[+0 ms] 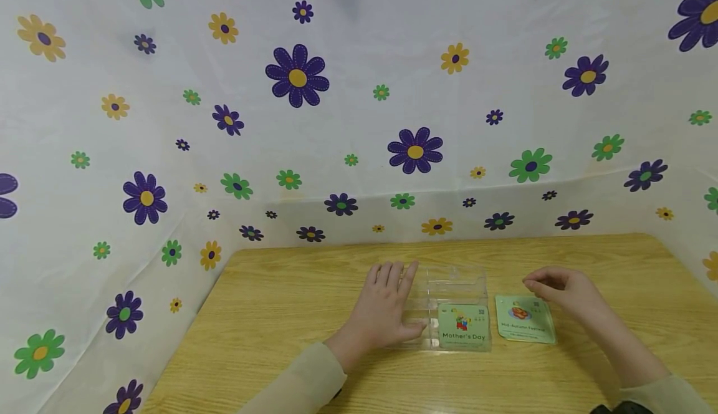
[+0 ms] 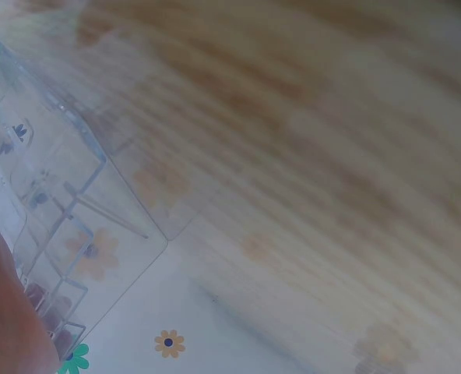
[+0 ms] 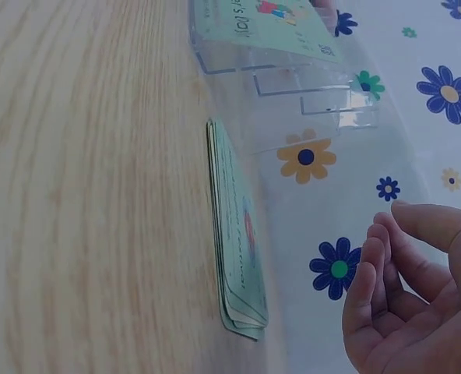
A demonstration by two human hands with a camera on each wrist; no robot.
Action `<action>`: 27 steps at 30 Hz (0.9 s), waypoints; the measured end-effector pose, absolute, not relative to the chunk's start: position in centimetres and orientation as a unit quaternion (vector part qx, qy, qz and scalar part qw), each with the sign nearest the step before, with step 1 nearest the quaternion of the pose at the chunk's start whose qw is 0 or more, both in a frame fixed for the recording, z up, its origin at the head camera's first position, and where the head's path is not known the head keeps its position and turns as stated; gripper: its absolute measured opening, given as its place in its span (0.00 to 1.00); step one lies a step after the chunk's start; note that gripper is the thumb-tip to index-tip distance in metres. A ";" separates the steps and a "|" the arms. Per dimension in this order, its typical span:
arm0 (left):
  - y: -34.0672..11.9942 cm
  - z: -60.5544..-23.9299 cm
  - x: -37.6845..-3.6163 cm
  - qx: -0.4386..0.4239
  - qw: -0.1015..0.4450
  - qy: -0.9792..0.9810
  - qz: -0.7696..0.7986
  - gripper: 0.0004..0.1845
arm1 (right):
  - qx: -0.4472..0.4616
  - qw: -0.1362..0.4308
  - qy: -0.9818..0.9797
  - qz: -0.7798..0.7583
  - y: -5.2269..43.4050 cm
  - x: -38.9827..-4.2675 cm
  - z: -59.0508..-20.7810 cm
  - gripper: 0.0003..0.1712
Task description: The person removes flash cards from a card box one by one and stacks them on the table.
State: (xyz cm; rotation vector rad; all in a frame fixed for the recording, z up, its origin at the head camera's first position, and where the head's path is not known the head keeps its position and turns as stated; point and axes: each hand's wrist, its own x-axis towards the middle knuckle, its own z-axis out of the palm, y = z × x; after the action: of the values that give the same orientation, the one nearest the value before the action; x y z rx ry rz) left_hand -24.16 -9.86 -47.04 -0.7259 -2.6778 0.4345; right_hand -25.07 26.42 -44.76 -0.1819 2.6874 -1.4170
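A clear plastic tray [image 1: 458,289] with stepped compartments stands on the table. In its front right compartment sits a green card [image 1: 463,327] reading "Mother's Day". My left hand [image 1: 387,305] lies across the tray's left part, fingers extended toward the back and thumb spread to the right; it hides much of that side. A small stack of green cards [image 1: 525,319], the top one reading "Mid-Autumn Festival", lies on the table right of the tray. Over the stack's back right corner my right hand [image 1: 569,292] hovers with loosely bent fingers, holding nothing in the right wrist view [image 3: 417,288].
The wooden table [image 1: 269,314] carries the tray and cards near its front middle. A white flower-printed curtain [image 1: 359,52] hangs behind the table and along both sides, close to its edges.
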 end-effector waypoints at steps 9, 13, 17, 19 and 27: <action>-9.9 -46.9 -24.1 -0.256 0.167 -0.940 0.154 0.61 | -0.065 0.059 0.876 -0.474 26.0 -24.8 -44.4 0.22; -9.9 -46.9 -24.1 -0.256 0.165 -0.940 0.152 0.61 | -0.071 0.060 0.875 -0.475 25.8 -24.7 -44.3 0.21; -9.9 -46.9 -24.1 -0.256 0.168 -0.940 0.152 0.61 | -0.078 0.060 0.872 -0.480 25.6 -24.5 -44.1 0.21; -9.9 -46.9 -24.1 -0.256 0.170 -0.939 0.153 0.61 | -0.081 0.059 0.870 -0.483 25.5 -24.4 -44.0 0.20; -9.9 -47.0 -24.2 -0.257 0.174 -0.938 0.152 0.60 | -0.084 0.053 0.871 -0.481 25.0 -24.1 -43.8 0.19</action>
State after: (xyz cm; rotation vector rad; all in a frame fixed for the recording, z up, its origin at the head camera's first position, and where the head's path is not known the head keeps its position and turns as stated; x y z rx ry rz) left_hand -24.17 -9.86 -47.01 -0.7295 -2.6608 0.4300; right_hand -24.15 25.00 -43.82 -0.2558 2.6475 -1.4622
